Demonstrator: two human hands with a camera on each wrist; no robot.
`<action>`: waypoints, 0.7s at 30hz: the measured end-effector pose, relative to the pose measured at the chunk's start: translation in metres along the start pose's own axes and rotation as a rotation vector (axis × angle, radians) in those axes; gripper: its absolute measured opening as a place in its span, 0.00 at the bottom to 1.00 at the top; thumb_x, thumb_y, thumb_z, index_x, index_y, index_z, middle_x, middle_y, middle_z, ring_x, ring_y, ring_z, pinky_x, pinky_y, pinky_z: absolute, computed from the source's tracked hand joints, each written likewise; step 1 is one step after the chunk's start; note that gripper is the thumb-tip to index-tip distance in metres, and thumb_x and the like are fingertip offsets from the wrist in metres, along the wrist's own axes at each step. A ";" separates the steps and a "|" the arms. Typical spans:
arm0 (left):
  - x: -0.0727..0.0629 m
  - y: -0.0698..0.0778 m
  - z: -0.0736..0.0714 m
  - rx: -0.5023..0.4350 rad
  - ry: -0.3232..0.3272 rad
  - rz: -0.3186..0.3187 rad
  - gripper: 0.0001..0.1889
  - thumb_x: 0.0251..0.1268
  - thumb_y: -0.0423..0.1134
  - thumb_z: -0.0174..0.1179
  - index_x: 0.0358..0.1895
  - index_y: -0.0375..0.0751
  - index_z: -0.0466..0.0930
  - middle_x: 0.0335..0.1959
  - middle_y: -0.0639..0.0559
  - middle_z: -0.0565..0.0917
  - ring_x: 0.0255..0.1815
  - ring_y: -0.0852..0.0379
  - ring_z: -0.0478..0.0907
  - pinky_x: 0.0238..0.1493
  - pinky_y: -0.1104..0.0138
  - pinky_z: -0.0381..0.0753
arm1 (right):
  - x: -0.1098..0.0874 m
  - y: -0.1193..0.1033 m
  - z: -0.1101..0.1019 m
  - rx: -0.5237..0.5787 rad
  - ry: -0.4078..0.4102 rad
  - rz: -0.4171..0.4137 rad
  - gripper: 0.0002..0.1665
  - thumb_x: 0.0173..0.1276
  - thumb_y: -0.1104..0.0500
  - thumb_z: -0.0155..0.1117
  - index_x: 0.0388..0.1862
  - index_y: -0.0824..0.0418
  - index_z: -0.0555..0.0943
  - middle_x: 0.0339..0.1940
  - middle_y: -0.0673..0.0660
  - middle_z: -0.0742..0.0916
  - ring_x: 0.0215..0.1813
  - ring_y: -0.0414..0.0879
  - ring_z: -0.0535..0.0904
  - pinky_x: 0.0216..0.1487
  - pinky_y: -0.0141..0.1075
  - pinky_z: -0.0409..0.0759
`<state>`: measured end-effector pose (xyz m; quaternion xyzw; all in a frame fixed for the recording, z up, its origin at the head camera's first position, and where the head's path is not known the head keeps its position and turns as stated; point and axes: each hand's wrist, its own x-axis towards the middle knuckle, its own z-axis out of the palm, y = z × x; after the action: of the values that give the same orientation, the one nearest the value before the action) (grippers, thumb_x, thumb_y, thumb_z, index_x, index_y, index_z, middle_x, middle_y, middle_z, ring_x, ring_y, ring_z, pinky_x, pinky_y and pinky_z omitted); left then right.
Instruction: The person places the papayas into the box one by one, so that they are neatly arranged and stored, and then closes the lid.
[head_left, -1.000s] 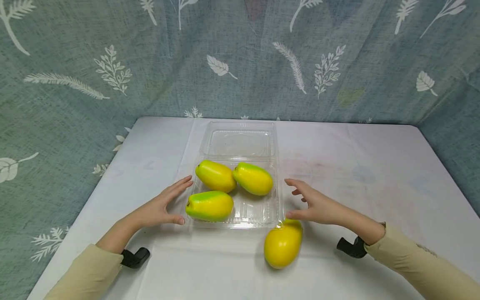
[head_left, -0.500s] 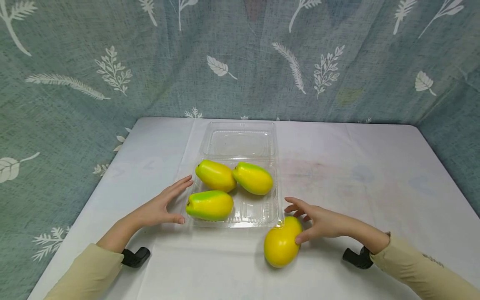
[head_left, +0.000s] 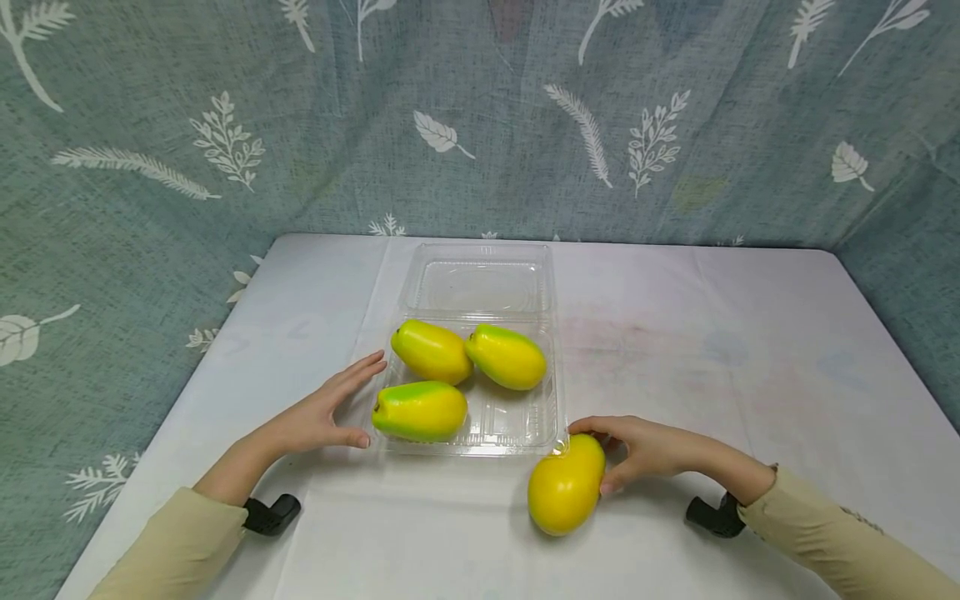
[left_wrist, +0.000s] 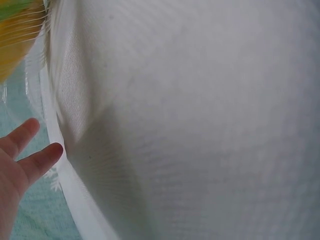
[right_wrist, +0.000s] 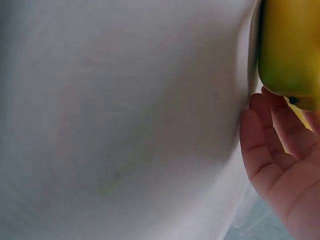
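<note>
A yellow papaya (head_left: 562, 492) lies on the white cloth by the near right corner of a clear plastic clamshell box (head_left: 517, 425). My right hand (head_left: 652, 447) holds its far end, fingers curled behind it and thumb on its right side. In the right wrist view those fingers meet the papaya's greenish stem end (right_wrist: 287, 82). Three more papayas lie in the box: one back left (head_left: 432, 352), one back right (head_left: 508, 358), one front left (head_left: 420, 412). At the box's left side, my left hand (head_left: 318, 417) stays spread, fingers relaxed, holding nothing.
The box's lid (head_left: 480, 283) is folded back flat behind it. A white cloth (head_left: 712, 333) covers the table. Green-grey leaf-patterned fabric (head_left: 495, 125) hangs behind and at the sides. Each wrist bears a black camera mount (head_left: 272, 515).
My right hand has come down and nearer from the box's right side to the loose papaya, curling its fingers round the far end. The left hand and the fruit have not moved.
</note>
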<state>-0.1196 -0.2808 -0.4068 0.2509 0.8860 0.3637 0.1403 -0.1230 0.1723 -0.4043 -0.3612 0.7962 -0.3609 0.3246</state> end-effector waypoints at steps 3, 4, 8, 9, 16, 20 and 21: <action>0.000 0.000 0.000 0.004 0.002 0.000 0.52 0.43 0.39 0.70 0.72 0.55 0.46 0.74 0.52 0.43 0.72 0.37 0.40 0.58 0.32 0.48 | 0.001 0.001 0.000 0.005 -0.004 -0.009 0.41 0.52 0.47 0.70 0.63 0.58 0.66 0.54 0.52 0.77 0.52 0.42 0.71 0.55 0.36 0.71; 0.000 0.000 0.000 0.005 0.003 -0.001 0.52 0.43 0.39 0.70 0.72 0.55 0.46 0.74 0.52 0.43 0.72 0.37 0.40 0.58 0.32 0.48 | 0.001 0.001 0.000 0.003 -0.007 -0.011 0.41 0.52 0.47 0.70 0.63 0.57 0.66 0.55 0.52 0.76 0.52 0.42 0.71 0.55 0.35 0.71; 0.000 0.000 0.000 0.012 0.007 -0.004 0.52 0.43 0.39 0.71 0.72 0.55 0.47 0.74 0.52 0.43 0.72 0.38 0.41 0.58 0.32 0.48 | 0.004 0.003 0.001 -0.004 -0.023 -0.018 0.39 0.50 0.47 0.71 0.60 0.53 0.67 0.55 0.50 0.76 0.53 0.41 0.70 0.56 0.35 0.70; 0.000 0.001 0.000 0.013 0.006 -0.006 0.52 0.43 0.39 0.71 0.72 0.55 0.46 0.74 0.53 0.43 0.72 0.38 0.41 0.58 0.32 0.48 | 0.004 0.003 0.002 -0.004 -0.030 -0.020 0.39 0.50 0.47 0.71 0.60 0.53 0.67 0.56 0.50 0.76 0.53 0.41 0.70 0.57 0.34 0.70; 0.001 0.001 0.000 0.015 0.004 -0.004 0.52 0.43 0.39 0.71 0.73 0.54 0.46 0.74 0.52 0.43 0.72 0.37 0.41 0.58 0.32 0.48 | 0.004 0.006 0.002 -0.012 -0.044 -0.049 0.38 0.51 0.47 0.70 0.60 0.55 0.68 0.55 0.50 0.77 0.50 0.38 0.70 0.54 0.32 0.70; 0.001 0.002 0.000 0.011 0.006 -0.001 0.52 0.42 0.39 0.71 0.73 0.52 0.47 0.74 0.51 0.43 0.72 0.37 0.41 0.58 0.32 0.48 | 0.003 0.006 0.001 -0.018 -0.041 -0.062 0.35 0.51 0.46 0.70 0.57 0.54 0.70 0.51 0.48 0.78 0.46 0.38 0.70 0.49 0.31 0.70; 0.001 0.002 0.000 0.009 0.006 -0.001 0.52 0.42 0.39 0.71 0.73 0.51 0.47 0.74 0.51 0.43 0.72 0.37 0.41 0.58 0.32 0.48 | 0.003 0.006 0.001 -0.013 -0.042 -0.061 0.34 0.51 0.46 0.70 0.56 0.53 0.70 0.51 0.47 0.78 0.46 0.38 0.70 0.49 0.31 0.70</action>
<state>-0.1194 -0.2791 -0.4057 0.2499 0.8883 0.3603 0.1366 -0.1259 0.1722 -0.4104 -0.3950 0.7801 -0.3576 0.3278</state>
